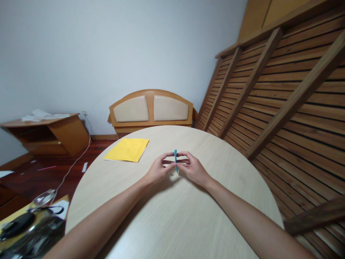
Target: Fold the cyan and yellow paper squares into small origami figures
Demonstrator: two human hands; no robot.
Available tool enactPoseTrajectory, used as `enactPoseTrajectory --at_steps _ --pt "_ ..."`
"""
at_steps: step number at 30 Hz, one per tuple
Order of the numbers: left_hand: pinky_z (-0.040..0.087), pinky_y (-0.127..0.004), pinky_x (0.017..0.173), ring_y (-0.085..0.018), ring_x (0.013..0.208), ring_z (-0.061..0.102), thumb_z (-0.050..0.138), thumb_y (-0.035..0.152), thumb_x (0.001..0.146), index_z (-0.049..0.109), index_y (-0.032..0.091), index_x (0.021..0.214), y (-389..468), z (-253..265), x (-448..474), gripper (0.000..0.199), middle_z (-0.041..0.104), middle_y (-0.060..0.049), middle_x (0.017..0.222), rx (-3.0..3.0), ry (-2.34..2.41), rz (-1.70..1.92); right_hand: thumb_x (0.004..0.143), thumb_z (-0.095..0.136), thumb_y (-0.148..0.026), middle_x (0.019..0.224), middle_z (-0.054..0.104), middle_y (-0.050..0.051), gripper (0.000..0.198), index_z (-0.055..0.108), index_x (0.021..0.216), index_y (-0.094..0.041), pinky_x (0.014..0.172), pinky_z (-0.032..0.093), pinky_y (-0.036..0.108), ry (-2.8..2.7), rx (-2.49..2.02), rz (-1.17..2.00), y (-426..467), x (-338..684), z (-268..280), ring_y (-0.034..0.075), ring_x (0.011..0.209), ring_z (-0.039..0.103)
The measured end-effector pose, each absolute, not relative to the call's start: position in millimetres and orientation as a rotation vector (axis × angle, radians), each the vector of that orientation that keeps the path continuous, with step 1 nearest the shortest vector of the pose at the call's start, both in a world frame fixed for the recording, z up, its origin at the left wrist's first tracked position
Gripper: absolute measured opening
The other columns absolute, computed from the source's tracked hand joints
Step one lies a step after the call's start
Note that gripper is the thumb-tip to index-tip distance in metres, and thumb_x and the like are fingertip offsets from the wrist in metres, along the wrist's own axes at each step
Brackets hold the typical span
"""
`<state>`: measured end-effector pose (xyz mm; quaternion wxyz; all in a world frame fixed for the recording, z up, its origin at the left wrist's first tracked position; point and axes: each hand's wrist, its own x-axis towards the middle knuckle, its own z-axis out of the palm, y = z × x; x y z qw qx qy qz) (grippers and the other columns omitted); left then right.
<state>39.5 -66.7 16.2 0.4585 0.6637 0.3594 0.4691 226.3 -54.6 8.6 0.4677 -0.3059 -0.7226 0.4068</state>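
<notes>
Between my two hands, over the middle of the round table, a thin blue piece stands edge-on to me; it looks like folded paper, though its full shape is hidden. My left hand pinches it from the left with thumb and fingers. From the right, my right hand grips the same piece, and the fingertips of both hands nearly meet. Left of my hands, a yellow sheet or packet with a white underside lies flat on the table.
A slatted wooden panel leans along the right side. Behind the table stands a padded headboard. At the left are a wooden cabinet and a trailing white cable. Bags and a black item lie at lower left.
</notes>
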Motion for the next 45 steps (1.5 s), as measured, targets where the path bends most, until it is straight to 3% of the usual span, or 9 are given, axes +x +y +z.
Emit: enactPoseTrajectory --at_steps 17,22,27,33,45 --pt "0.056 -0.036 0.081 -0.024 0.095 0.069 0.077 0.039 0.078 0.064 0.018 0.118 -68 17 41 0.048 0.062 -0.017 0.127 1.596 0.907 1.16 0.084 0.067 -0.026 0.124 0.062 0.011 0.037 0.053 0.118 -0.021 0.079 0.061 0.033 -1.796 -0.764 0.958 -58 226 12 0.018 0.095 0.071" --pt "0.055 -0.034 0.078 -0.022 0.093 0.069 0.071 0.041 0.084 0.063 0.018 0.119 -66 14 41 0.043 0.061 -0.016 0.128 1.62 0.918 1.164 0.085 0.064 -0.023 0.122 0.063 0.011 0.037 0.052 0.12 -0.02 0.077 0.061 0.033 -1.814 -0.764 0.928 -57 226 9 0.019 0.097 0.07" --pt "0.055 -0.034 0.08 -0.022 0.094 0.069 0.075 0.039 0.081 0.063 0.018 0.119 -66 14 40 0.045 0.061 -0.016 0.128 1.62 0.913 1.168 0.084 0.064 -0.023 0.122 0.063 0.011 0.037 0.053 0.119 -0.02 0.078 0.061 0.033 -1.825 -0.766 0.908 -57 225 9 0.02 0.099 0.07" --pt "0.053 -0.028 0.067 -0.019 0.086 0.068 0.069 0.045 0.085 0.063 0.017 0.119 -66 13 42 0.045 0.063 -0.016 0.125 1.622 0.956 1.165 0.086 0.062 -0.022 0.121 0.064 0.01 0.033 0.055 0.118 -0.02 0.071 0.06 0.028 -1.822 -0.793 0.83 -52 225 2 0.016 0.09 0.07" --pt "0.054 -0.028 0.067 -0.018 0.084 0.068 0.068 0.042 0.086 0.063 0.017 0.117 -66 7 44 0.04 0.063 -0.015 0.123 1.612 0.989 1.182 0.084 0.066 -0.024 0.119 0.063 0.01 0.035 0.055 0.116 -0.019 0.069 0.059 0.027 -1.819 -0.804 0.861 -52 223 1 0.017 0.091 0.07"
